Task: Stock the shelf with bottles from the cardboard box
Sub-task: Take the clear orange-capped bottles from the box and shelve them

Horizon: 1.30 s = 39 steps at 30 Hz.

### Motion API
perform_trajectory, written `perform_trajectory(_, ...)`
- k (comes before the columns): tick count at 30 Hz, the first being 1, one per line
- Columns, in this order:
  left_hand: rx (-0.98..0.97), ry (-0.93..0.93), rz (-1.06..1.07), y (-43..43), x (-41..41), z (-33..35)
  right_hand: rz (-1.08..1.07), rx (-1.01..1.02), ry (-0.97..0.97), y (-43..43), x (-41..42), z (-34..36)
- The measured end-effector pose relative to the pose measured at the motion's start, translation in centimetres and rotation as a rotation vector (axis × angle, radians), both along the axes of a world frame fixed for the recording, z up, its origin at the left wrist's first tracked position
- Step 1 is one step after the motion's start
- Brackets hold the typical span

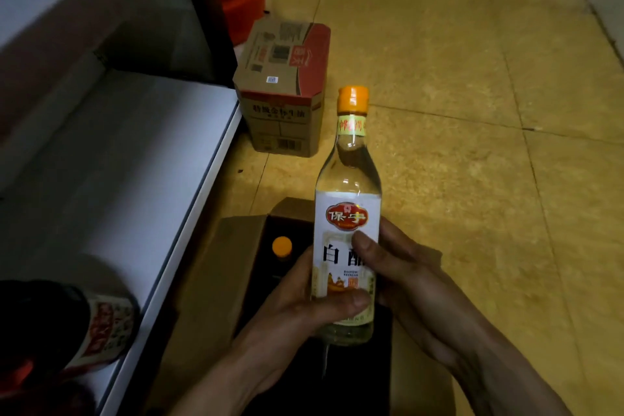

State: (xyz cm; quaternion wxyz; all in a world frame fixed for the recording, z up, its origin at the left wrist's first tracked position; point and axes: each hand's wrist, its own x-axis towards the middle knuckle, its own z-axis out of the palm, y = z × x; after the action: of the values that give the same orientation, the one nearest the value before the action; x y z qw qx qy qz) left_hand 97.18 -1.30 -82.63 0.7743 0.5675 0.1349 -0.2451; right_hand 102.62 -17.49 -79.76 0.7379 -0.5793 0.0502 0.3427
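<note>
Bottle with an orange cap is gripped by the left hand and right hand above the open cardboard box, not yet on the left shelf, and another bottle waits inside.

A small grocery shop or stockroom: a white shelf carrying a dark labelled bottle, and beside the shelf, on the tiled floor, a sealed printed carton and an open box of bottles.
</note>
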Motion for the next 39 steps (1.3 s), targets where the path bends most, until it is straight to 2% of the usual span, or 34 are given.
perform_trajectory(11, -0.008, 0.043, -0.021, -1.7, -2.7, 2.8, -0.001, 0.010, 0.113, -2.2, -2.1, 1.7)
perform_trajectory(19, 0.011, 0.109, -0.042, -1.1, -7.1, 8.1, -0.053, -0.015, 0.116, -1.4, -7.3, 6.6)
perform_trajectory(27, 0.003, 0.126, -0.041, 0.7, -10.7, 20.0, -0.042, -0.039, 0.125, 0.2, -11.0, 18.7)
perform_trajectory(32, 0.011, 0.114, -0.028, 1.3, -12.7, 31.9, -0.041, -0.081, 0.139, 1.2, -12.5, 30.5)
perform_trajectory(39, 0.027, 0.083, 0.051, 2.0, -15.1, 46.3, 0.036, -0.117, 0.033, 2.4, -13.9, 44.3)
